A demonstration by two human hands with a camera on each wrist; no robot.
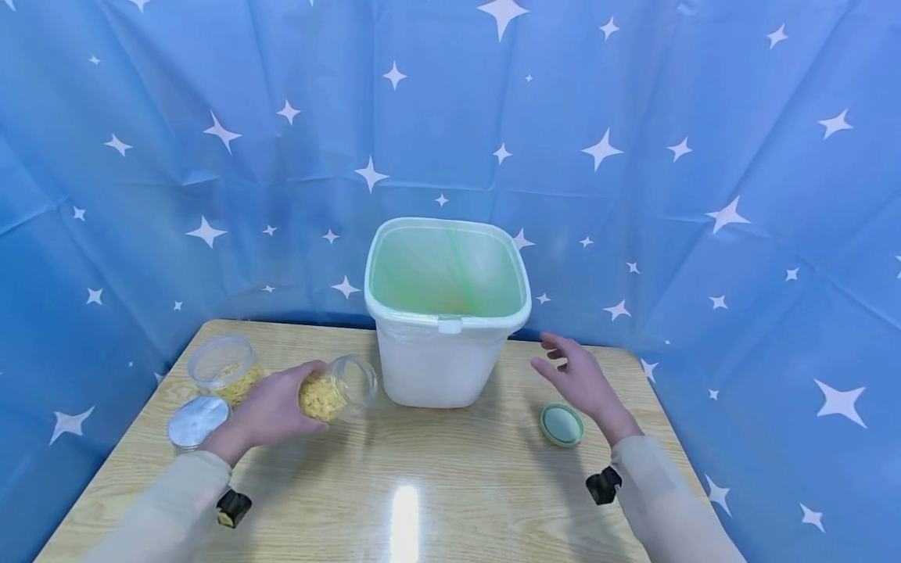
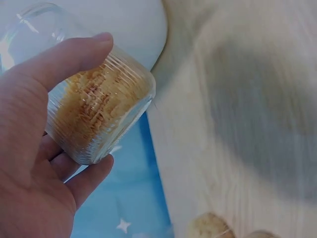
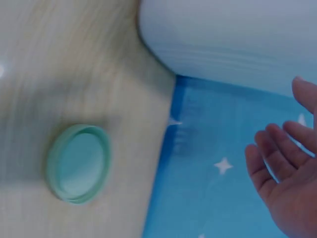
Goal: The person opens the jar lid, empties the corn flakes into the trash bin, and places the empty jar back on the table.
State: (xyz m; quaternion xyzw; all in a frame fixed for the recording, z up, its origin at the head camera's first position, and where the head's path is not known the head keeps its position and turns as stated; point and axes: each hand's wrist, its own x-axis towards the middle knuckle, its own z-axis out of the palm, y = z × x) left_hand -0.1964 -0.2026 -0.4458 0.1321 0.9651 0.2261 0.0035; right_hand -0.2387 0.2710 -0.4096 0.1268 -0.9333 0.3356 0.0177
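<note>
My left hand (image 1: 278, 407) grips a clear ribbed glass jar (image 2: 101, 106), thumb on one side and fingers on the other. The jar lies tilted on its side above the table, its open mouth facing the white bin (image 1: 439, 363). Small yellow pieces fill its lower part; their exact kind is unclear. Held in the air right of the bin, my right hand (image 1: 580, 379) has loosely bent fingers and holds nothing. Below it a round green lid (image 1: 561, 426) lies on the table. A pale green liner (image 1: 450, 266) covers the inside of the bin.
At the table's left stand a clear round container (image 1: 221, 361) with yellow pieces and a silver-topped round item (image 1: 199, 421), partly behind my left arm. The wooden table (image 1: 450, 469) ends against a blue star-patterned curtain (image 1: 436, 141).
</note>
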